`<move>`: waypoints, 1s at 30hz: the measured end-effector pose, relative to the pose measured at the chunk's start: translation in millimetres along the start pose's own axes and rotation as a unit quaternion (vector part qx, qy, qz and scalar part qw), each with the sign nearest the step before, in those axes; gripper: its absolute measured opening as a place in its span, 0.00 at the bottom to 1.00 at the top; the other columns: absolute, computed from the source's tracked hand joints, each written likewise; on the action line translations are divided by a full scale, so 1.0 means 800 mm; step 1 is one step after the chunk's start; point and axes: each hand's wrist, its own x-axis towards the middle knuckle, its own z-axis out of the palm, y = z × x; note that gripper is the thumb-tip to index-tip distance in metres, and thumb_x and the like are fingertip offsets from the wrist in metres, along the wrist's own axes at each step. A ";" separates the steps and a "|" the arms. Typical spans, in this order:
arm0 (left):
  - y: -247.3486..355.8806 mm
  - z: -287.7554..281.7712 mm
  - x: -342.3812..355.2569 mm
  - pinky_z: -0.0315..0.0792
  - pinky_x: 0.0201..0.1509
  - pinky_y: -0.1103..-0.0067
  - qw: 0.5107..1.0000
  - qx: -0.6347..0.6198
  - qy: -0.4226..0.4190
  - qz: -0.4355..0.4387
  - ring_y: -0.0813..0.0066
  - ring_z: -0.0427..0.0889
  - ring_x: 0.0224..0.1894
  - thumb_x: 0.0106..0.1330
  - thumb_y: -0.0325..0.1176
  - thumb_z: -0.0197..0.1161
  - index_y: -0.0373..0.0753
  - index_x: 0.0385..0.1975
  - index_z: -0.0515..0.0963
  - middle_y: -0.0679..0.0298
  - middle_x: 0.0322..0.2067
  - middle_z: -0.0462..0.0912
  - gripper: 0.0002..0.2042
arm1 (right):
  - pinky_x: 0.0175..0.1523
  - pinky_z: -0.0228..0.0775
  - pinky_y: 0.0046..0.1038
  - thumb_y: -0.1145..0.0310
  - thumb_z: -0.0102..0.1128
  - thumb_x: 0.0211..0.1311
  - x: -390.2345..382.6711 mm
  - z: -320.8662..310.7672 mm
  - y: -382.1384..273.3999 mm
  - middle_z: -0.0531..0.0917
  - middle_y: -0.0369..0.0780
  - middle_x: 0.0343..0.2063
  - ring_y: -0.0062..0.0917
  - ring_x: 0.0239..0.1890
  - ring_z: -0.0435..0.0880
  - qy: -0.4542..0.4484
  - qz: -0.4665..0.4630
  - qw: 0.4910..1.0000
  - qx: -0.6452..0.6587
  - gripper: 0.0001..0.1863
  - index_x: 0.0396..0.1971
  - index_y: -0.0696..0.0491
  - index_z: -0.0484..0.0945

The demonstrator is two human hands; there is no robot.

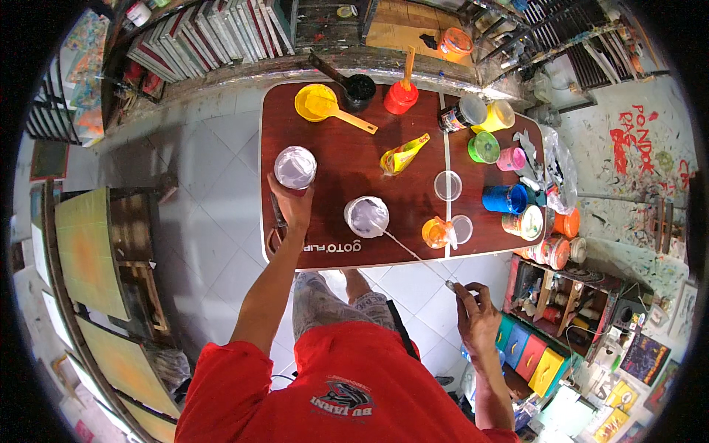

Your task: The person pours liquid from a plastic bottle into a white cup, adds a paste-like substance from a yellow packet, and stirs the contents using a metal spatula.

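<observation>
At the left edge of the table [332, 159] lies a dark scissors-like tool [276, 238], close beside the forearm; the left hand [295, 203] is curled round the near side of the lilac tub [295, 164], gripping it; whether that tub rests on the table or is slightly lifted cannot be told. Behind it stand a yellow tub [311, 103] with a yellow paddle [347, 118] across its rim, and a black pot [360, 88].

At centre, near the front edge, stands the open white tub [368, 216], its contents also pale lilac; no hand steadies it; a red tub [399, 100] and a yellow pouch [404, 156] lie beyond. From its near right rim a thin stick [413, 255], pale-coated, slants out over the table edge to the right hand [477, 316], whose fingers are closed on its outer end; whether the far end dips into the contents cannot be told.

To the right, an orange cup [436, 232] stands beside a clear lid [461, 229]; a blue tub [505, 198] is farther off.

Judged advisable: keep the stick's tip over the white tub's mouth so drips fall inside; wipe it against the rim; keep the lilac tub level; brace the unsupported tub if stirring, since sideways pressure could tip it.
</observation>
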 end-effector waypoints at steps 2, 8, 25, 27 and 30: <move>-0.020 -0.005 -0.037 0.61 0.68 0.63 0.997 0.070 0.034 0.007 0.46 0.64 0.66 0.49 0.30 0.77 0.29 0.69 0.50 0.42 0.63 0.63 0.50 | 0.30 0.76 0.32 0.76 0.64 0.58 0.006 -0.011 0.002 0.82 0.37 0.40 0.30 0.27 0.84 0.002 -0.011 1.000 0.002 0.16 0.46 0.47 0.82; 0.049 -0.040 -0.155 0.56 0.74 0.61 0.964 -0.019 -0.257 0.064 0.45 0.56 0.71 0.43 0.29 0.78 0.28 0.70 0.47 0.42 0.68 0.57 0.55 | 0.39 0.77 0.35 0.80 0.61 0.54 0.027 0.009 0.021 0.82 0.39 0.40 0.34 0.39 0.83 0.023 -0.078 0.997 -0.004 0.19 0.46 0.48 0.82; 0.058 0.038 -0.141 0.72 0.63 0.70 0.962 -0.102 -0.252 0.022 0.62 0.78 0.58 0.41 0.42 0.84 0.35 0.64 0.61 0.54 0.55 0.79 0.50 | 0.47 0.72 0.38 0.75 0.57 0.52 0.095 0.078 0.126 0.76 0.41 0.45 0.35 0.43 0.76 -0.012 -0.274 0.957 -0.096 0.27 0.54 0.39 0.80; 0.053 0.038 -0.141 0.73 0.62 0.69 0.964 -0.104 -0.240 0.040 0.62 0.79 0.58 0.41 0.42 0.84 0.35 0.64 0.63 0.54 0.54 0.79 0.48 | 0.47 0.73 0.38 0.75 0.57 0.51 0.097 0.056 0.129 0.75 0.41 0.44 0.36 0.44 0.75 -0.049 -0.279 0.950 -0.132 0.28 0.56 0.40 0.80; 0.075 0.030 -0.134 0.73 0.61 0.69 0.961 -0.084 -0.262 0.022 0.62 0.79 0.57 0.41 0.43 0.84 0.36 0.62 0.65 0.55 0.54 0.79 0.47 | 0.45 0.75 0.36 0.76 0.56 0.50 0.099 0.020 0.126 0.74 0.41 0.41 0.37 0.45 0.75 -0.058 -0.301 0.940 -0.151 0.29 0.56 0.43 0.79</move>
